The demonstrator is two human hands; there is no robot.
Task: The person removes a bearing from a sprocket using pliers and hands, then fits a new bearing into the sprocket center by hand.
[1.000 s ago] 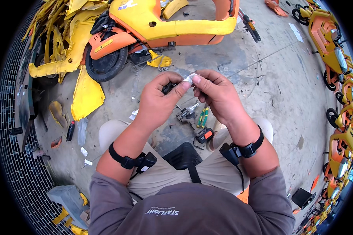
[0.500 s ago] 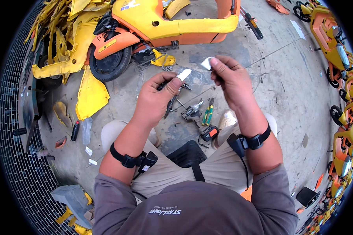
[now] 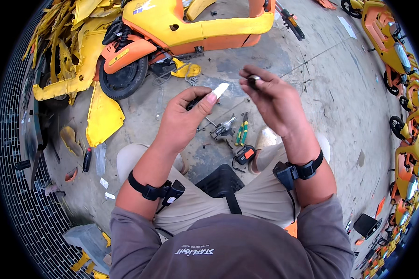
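My left hand point(image 3: 184, 114) is closed, pinching a torn white strip point(image 3: 220, 90) between thumb and forefinger. Something dark, mostly hidden, sits inside its curled fingers. Level with it on the right, my right hand point(image 3: 275, 103) is raised and slightly smeared by motion. Near its thumb tip is a small dark, shiny, roundish piece point(image 3: 253, 82), its kind unclear. Below the hands, on the floor, lie a metal tool or part with a shaft point(image 3: 224, 127), green-and-yellow-handled pliers point(image 3: 242, 130) and a black battery pack with an orange patch point(image 3: 245, 154).
A yellow-and-orange scooter point(image 3: 191, 30) lies ahead, beside piled yellow panels point(image 3: 74, 42). One loose yellow panel point(image 3: 104, 118) and a dark bottle point(image 3: 87, 159) are at left. More scooters point(image 3: 407, 135) line the right side. A black seat or stool part point(image 3: 221, 183) shows between my legs.
The white piece pinched in my right hand no longer shows there; its fingers have straightened and a dark piece is visible. My left hand still holds its white strip. The view has shifted slightly.
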